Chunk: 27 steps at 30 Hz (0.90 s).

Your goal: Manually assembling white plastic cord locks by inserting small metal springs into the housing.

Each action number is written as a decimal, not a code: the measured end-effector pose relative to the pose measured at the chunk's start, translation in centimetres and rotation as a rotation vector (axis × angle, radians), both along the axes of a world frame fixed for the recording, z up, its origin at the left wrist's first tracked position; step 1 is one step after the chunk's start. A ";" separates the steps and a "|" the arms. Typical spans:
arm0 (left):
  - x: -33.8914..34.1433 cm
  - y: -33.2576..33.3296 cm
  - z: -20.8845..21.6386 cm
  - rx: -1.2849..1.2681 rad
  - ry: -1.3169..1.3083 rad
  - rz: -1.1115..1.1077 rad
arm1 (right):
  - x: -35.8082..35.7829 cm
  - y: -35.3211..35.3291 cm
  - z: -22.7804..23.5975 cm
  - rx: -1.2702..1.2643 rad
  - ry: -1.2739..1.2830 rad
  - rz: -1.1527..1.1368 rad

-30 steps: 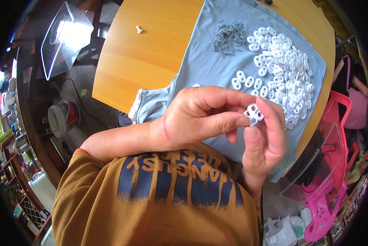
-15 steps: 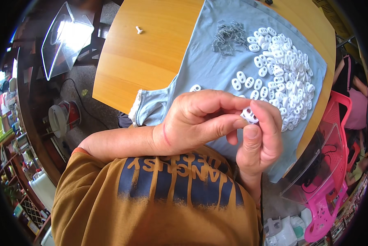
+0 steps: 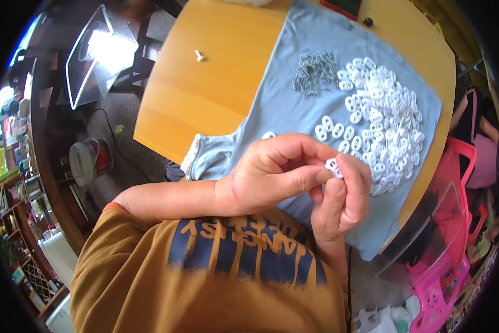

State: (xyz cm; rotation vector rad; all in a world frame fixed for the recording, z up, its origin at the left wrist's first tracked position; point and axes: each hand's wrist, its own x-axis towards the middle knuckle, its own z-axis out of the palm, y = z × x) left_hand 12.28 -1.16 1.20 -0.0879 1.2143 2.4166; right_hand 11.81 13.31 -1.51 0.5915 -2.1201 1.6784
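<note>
A white oval plastic piece with two holes, which looks like a cord lock part [image 3: 334, 167], is held above the near edge of a light blue cloth. My left hand [image 3: 274, 172] pinches it between thumb and forefinger from the left. From the right, my right hand [image 3: 344, 202] closes its thumb and fingers on the same piece. Fingers cover part of it, and anything smaller between them is hidden. Past my hands, a heap of similar white pieces [image 3: 391, 127] lies on the blue cloth [image 3: 294, 116], beside a pile of small metal springs [image 3: 314, 72].
On the bare wood of the table [image 3: 216, 33] lies a small white plastic peg [image 3: 199, 55]. A dark device with a red edge [image 3: 344, 5] and a small black object [image 3: 368, 22] are at the far edge. Pink chairs [image 3: 457, 177] stand at right, a clear plastic box [image 3: 102, 55] at left.
My view has tilted, so the table sits lower in the picture and the dark device shows at the far edge. Both hands keep hold of the piece, which has turned slightly between the fingers.
</note>
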 end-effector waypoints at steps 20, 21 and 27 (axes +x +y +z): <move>-12.0 -9.3 2.7 -1.161 0.648 0.490 | -0.2 -0.2 -0.3 -0.088 0.197 0.262; -10.3 -9.0 1.8 -1.414 0.659 0.363 | -0.3 -0.1 -0.3 -0.085 0.183 0.254; -2.6 -6.7 -2.3 -1.434 1.081 0.182 | 0.5 0.7 1.4 -0.503 -0.165 0.386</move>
